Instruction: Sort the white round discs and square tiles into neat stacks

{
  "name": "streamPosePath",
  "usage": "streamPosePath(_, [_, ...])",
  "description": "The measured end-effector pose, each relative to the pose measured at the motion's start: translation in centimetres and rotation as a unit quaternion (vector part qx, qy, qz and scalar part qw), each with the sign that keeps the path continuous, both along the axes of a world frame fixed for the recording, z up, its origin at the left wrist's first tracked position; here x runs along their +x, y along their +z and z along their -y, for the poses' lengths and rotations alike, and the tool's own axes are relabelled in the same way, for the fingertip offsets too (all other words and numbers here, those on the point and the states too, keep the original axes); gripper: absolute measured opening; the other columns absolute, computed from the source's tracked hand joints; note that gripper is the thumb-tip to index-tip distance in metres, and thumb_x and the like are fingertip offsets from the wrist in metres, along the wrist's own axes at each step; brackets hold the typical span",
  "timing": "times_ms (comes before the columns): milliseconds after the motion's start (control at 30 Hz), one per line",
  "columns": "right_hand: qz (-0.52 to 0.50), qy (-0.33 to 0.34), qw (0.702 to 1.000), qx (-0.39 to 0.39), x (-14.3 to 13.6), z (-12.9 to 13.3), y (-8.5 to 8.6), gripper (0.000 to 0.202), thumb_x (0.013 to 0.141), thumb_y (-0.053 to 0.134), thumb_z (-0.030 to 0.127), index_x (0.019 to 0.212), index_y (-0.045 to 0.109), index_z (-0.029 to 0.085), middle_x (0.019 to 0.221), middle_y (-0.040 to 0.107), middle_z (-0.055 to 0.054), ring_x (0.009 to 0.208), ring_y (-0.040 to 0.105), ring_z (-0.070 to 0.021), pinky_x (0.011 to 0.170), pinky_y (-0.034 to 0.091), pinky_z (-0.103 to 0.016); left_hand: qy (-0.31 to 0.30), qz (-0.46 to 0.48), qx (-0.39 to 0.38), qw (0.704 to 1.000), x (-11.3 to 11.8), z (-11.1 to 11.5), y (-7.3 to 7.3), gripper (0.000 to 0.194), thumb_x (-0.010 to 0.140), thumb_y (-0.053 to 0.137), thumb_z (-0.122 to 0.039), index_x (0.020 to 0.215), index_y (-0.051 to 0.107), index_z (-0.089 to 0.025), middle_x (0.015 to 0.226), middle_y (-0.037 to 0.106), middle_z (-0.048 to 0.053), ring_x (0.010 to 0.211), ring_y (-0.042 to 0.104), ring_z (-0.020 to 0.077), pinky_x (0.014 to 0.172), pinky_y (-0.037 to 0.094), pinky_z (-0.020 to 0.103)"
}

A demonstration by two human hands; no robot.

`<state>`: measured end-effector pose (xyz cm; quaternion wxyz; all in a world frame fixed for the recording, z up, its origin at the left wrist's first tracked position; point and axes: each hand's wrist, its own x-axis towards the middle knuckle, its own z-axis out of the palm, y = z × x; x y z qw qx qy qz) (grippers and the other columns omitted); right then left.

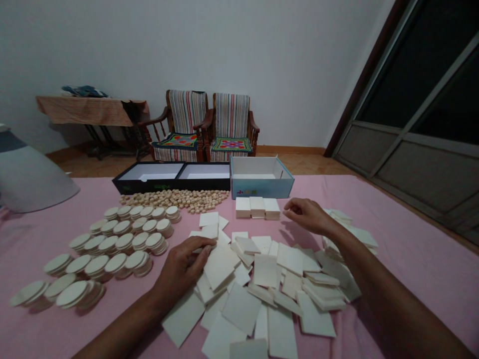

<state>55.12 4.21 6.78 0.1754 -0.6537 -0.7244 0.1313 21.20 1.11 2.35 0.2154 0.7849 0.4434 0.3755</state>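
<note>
White tiles (220,265) adjoin our palm-down left hand (185,264) at eleven o'clock; we cannot determine its grip. Our right hand (305,214) hovers at one o'clock, fingertips apart, elbow cropped.

Left hand (184,260): bare, slim-fingered
Right hand (309,214): bare, slim-fingered
Left forearm (125,321): bare, tapering wristward
Right forearm (385,284): bare, tapering wristward

A pink cloth (404,219) bears discs (108,244), squares (241,309), boxes (262,188), apparently beads (179,199).
</note>
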Motion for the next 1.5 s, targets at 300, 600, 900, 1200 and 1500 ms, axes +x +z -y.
streamPosePath(300, [-0.005, 0.156, 0.978, -0.14, -0.7, 6.2, -0.1, 0.051, 0.066, 0.068, 0.023, 0.116, 0.054, 0.021, 0.116, 0.058, -0.008, 0.103, 0.054, -0.0213, 0.088, 0.042, -0.032, 0.016, -0.005, 0.004, 1.0, 0.3, 0.1, 0.4, 0.026, 0.084, 0.052, -0.036, 0.089, 0.07, -0.017, 0.088, 0.073, 0.006, 0.08, 0.068, 0.0179, 0.061, 0.056, 0.022])
streamPosePath(600, [0.04, 0.126, 0.99, -0.055, -1.6, 7.1, -1.0, 0.043, 0.073, 0.061, 0.024, 0.114, 0.056, 0.018, 0.116, 0.059, -0.013, 0.104, 0.053, -0.0253, 0.089, 0.04, -0.035, 0.021, -0.046, 0.037, 0.998, 0.0, -0.2, -0.5, 0.027, 0.086, 0.048, -0.035, 0.094, 0.068, -0.018, 0.093, 0.071, 0.008, 0.085, 0.067, 0.019, 0.06, 0.055, 0.024])
streamPosePath(900, [0.1, -0.111, 0.989, -0.015, 2.3, -1.8, -1.1, 0.029, 0.075, 0.06, 0.036, 0.092, 0.064, 0.013, 0.092, 0.068, -0.014, 0.081, 0.062, -0.023, 0.063, 0.039, -0.027, 0.016, -0.098, 0.087, 0.991, 1.4, 0.7, 1.3, 0.025, 0.087, 0.049, -0.035, 0.092, 0.067, -0.019, 0.091, 0.071, 0.008, 0.084, 0.067, 0.0193, 0.07, 0.054, 0.027])
streamPosePath(1200, [0.078, -0.111, 0.991, -0.01, 2.1, -4.1, -4.1, 0.027, 0.078, 0.058, 0.035, 0.096, 0.068, 0.017, 0.088, 0.072, -0.01, 0.078, 0.065, -0.0188, 0.063, 0.043, -0.024, 0.031, -0.086, 0.075, 0.993, 2.2, 1.4, 0.3, 0.027, 0.09, 0.046, -0.038, 0.095, 0.066, -0.02, 0.094, 0.071, 0.007, 0.086, 0.067, 0.0189, 0.074, 0.053, 0.028])
streamPosePath(1500, [0.13, -0.159, 0.979, -0.016, 9.1, -1.7, -2.2, 0.035, 0.08, 0.054, 0.027, 0.112, 0.065, 0.018, 0.107, 0.069, -0.008, 0.098, 0.063, -0.0206, 0.081, 0.044, -0.027, 0.05, -0.086, 0.109, 0.989, 0.4, 0.8, 0.1, 0.03, 0.089, 0.047, -0.042, 0.097, 0.067, -0.021, 0.097, 0.072, 0.005, 0.087, 0.067, 0.0187, 0.075, 0.053, 0.026])
